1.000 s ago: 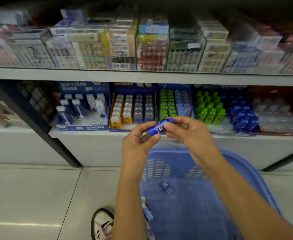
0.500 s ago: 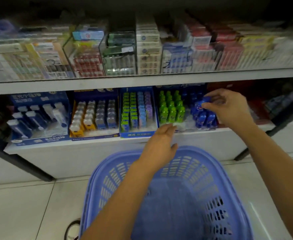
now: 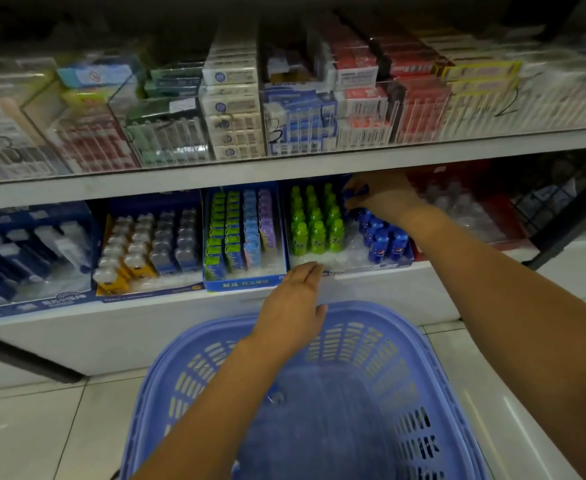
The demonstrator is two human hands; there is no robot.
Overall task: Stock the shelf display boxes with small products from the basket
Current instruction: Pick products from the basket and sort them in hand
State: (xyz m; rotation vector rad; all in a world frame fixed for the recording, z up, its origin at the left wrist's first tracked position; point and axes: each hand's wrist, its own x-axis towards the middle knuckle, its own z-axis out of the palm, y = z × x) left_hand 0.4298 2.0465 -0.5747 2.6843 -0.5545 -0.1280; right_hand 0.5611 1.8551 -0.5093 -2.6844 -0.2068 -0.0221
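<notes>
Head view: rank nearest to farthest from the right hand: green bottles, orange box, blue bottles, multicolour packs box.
1. Blue bottles, under the right hand, which pinches a blue bottle.
2. Green bottles, just left, same display box.
3. Multicolour packs box, next box left.
4. Orange box, farther left again.
</notes>
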